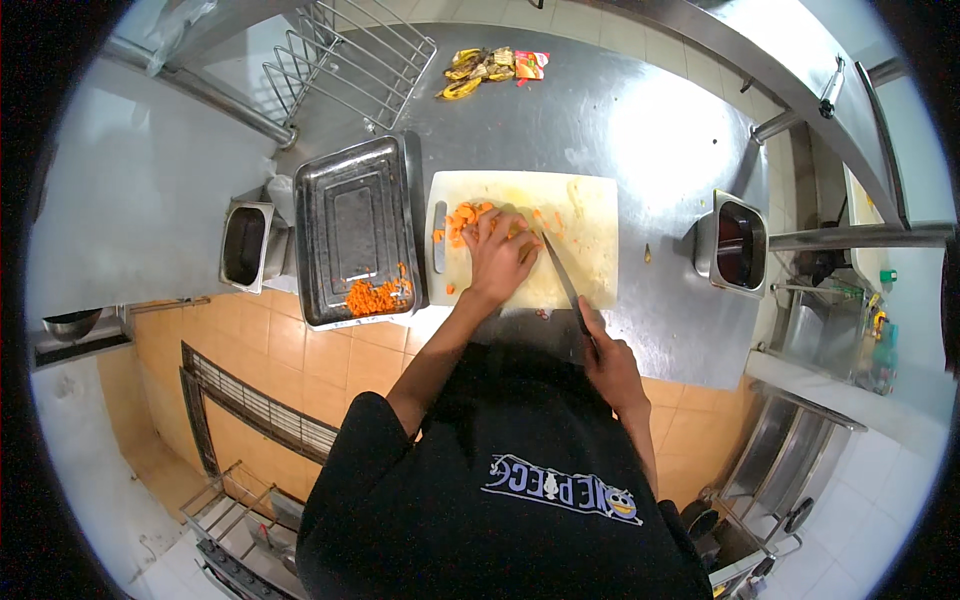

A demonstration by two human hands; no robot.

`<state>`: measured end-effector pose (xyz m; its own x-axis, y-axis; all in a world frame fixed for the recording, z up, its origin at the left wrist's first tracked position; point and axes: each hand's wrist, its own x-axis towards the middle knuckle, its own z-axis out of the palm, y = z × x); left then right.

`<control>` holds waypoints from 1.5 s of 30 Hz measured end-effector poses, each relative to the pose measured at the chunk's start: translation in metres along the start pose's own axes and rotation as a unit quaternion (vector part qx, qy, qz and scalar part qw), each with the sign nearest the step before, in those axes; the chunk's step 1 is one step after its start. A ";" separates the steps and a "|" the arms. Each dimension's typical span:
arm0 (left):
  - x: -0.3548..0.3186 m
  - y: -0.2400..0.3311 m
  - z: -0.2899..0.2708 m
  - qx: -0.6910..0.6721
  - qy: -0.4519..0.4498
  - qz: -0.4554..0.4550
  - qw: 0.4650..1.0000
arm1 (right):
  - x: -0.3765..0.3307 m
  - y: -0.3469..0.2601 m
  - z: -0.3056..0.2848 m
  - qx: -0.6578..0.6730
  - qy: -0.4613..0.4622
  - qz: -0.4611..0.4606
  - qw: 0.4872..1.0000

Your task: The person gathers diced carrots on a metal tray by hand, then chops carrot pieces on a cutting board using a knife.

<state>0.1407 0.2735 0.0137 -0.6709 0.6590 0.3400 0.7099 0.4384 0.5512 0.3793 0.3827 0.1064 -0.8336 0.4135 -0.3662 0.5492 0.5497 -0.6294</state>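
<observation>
Right grip on knife, carrot seemingly diced

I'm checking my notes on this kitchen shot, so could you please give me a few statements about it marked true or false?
1. The left hand rests on carrot pieces on the cutting board. True.
2. The right hand holds a knife. True.
3. The metal tray lies right of the board. False: it lies left of it.
4. The tray is filled to the brim with carrot. False: only a small heap of chopped carrot sits at its near end.
</observation>
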 end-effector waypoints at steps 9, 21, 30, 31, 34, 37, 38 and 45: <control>0.017 -0.005 -0.005 0.015 0.027 -0.008 0.999 | 0.004 0.000 0.002 0.030 0.058 -0.020 0.998; 0.073 0.001 0.021 0.109 -0.112 0.126 0.980 | 0.007 0.006 0.006 0.097 0.093 -0.007 0.991; 0.037 0.006 0.022 0.124 -0.082 0.053 0.988 | 0.005 0.007 0.014 0.031 0.067 -0.022 0.997; 0.034 0.006 0.022 0.124 -0.064 0.047 0.989 | 0.005 0.007 0.015 0.000 0.068 -0.025 0.997; 0.028 0.002 0.025 0.099 -0.038 0.033 0.994 | 0.007 0.001 0.010 -0.020 0.062 -0.028 0.997; 0.027 0.000 0.026 0.095 -0.027 0.040 0.994 | 0.007 -0.012 0.000 -0.030 0.039 0.002 0.999; 0.026 0.000 0.026 0.094 -0.026 0.040 0.994 | 0.008 -0.009 0.003 -0.031 0.039 0.002 0.999; 0.022 -0.002 0.021 0.066 -0.012 0.022 0.998 | 0.008 -0.011 -0.009 -0.042 0.060 -0.053 0.996</control>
<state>0.1292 0.3001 0.0043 -0.6337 0.6938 0.3422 0.7620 0.4836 0.4307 0.3670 0.3869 0.1163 -0.8774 0.4298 -0.2130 0.4649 0.6524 -0.5985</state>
